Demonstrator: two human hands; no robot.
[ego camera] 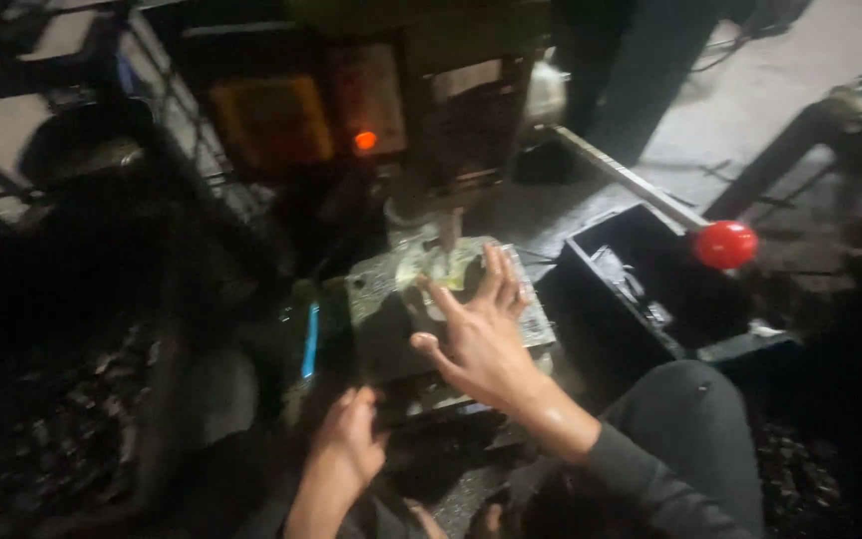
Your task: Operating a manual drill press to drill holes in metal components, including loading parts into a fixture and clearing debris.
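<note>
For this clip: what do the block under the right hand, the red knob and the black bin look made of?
The block under the right hand looks like bare metal: dull grey, worn and stained. The red knob looks like glossy plastic, smooth with a soft shine, on a pale metal lever. The black bin could be plastic or painted sheet metal; blur leaves it open.

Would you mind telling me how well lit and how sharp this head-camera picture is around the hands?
Head view: dim overall, with deep shadow at left; motion blur softens the right hand on the metal plate and the left hand; the orange lamp and red knob glow brightest.
</note>
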